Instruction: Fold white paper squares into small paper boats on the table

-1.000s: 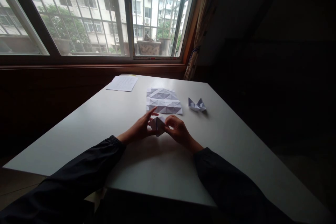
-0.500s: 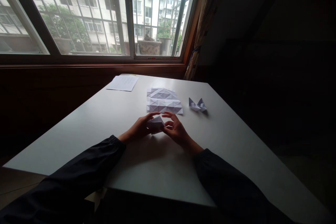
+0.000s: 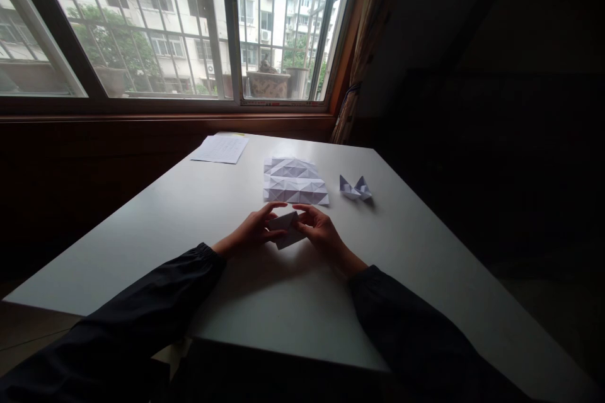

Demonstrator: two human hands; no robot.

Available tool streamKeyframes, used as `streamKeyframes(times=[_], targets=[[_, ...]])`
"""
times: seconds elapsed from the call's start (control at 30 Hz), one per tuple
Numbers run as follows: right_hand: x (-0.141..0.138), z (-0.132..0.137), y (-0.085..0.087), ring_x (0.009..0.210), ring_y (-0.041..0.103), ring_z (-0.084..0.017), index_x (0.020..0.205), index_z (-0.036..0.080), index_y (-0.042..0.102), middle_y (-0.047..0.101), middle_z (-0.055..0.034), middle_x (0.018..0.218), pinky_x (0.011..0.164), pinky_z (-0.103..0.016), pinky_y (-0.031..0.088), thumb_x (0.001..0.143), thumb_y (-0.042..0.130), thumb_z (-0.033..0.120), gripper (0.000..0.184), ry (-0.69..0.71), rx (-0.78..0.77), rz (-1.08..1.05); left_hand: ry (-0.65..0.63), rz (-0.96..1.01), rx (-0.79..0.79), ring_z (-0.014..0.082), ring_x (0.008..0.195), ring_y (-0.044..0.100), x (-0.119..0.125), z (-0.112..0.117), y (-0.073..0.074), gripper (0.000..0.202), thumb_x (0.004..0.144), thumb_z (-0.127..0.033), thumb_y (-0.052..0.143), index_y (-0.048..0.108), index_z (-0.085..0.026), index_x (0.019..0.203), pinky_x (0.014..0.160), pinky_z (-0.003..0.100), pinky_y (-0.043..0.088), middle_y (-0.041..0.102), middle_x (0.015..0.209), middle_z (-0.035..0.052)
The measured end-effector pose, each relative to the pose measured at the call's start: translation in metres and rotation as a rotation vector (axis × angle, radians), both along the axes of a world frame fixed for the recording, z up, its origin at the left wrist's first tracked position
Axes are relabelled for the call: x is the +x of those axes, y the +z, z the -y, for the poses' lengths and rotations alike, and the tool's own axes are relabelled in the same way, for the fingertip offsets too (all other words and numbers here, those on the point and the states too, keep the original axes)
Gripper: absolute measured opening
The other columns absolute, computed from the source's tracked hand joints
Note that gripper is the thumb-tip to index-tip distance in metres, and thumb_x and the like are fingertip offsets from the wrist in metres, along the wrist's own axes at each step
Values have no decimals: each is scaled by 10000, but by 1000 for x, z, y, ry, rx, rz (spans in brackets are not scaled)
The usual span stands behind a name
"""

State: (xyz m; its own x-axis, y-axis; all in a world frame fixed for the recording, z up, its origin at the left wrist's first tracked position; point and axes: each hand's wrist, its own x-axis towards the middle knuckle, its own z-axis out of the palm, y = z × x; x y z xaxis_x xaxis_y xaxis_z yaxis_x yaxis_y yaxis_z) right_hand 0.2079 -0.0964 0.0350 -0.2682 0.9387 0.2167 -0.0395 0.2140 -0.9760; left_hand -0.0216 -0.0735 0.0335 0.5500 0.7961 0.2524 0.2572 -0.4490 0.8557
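A small folded piece of white paper (image 3: pixel 286 228) is pinched between both my hands just above the white table (image 3: pixel 212 245). My left hand (image 3: pixel 253 230) grips its left side with fingers curled over the top. My right hand (image 3: pixel 321 233) holds its right side, thumb and fingers closed on the edge. The paper looks flattened into a slim folded shape. Both arms wear dark sleeves.
Beyond my hands lies a creased sheet of white paper (image 3: pixel 293 181) with a grid of triangular folds. A finished paper boat shape (image 3: pixel 355 189) sits to its right. A printed sheet (image 3: pixel 220 148) lies near the window sill. The room to the right is dark.
The folded paper has been turned and pressed flatter between my hands. My left index finger, stretched out one second ago, now curls onto the paper.
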Motion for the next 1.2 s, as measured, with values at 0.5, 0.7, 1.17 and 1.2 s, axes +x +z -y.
streamKeyframes(times=[0.5,0.7,1.17,1.2], targets=[[0,0,-1,667,592,-163,882,170,725,683,-28,779,594,-277,452,827,757,509,346,-72,-28,-21,-103,-51,-112,161,682,672,-1,3,6,707,833,-458,770,458,-205,1416,588,240,513,709,904,54],[3,-2,-4,757,643,-199,900,176,721,709,-53,839,667,-306,499,851,727,526,353,-172,67,50,-56,-106,-75,169,747,663,2,4,4,581,789,-367,800,536,-184,1274,636,253,510,708,895,36],[3,-2,-4,691,573,-174,801,198,588,624,-4,749,632,-294,458,815,756,519,363,-203,75,101,-120,-44,-114,177,718,678,2,5,4,561,775,-410,815,522,-182,1196,608,250,497,718,850,36],[3,-2,-4,698,575,-175,794,198,584,623,-4,752,638,-295,461,811,762,522,369,-223,76,86,-107,-57,-109,175,704,674,3,5,5,558,772,-400,818,521,-185,1192,603,249,492,718,834,30]])
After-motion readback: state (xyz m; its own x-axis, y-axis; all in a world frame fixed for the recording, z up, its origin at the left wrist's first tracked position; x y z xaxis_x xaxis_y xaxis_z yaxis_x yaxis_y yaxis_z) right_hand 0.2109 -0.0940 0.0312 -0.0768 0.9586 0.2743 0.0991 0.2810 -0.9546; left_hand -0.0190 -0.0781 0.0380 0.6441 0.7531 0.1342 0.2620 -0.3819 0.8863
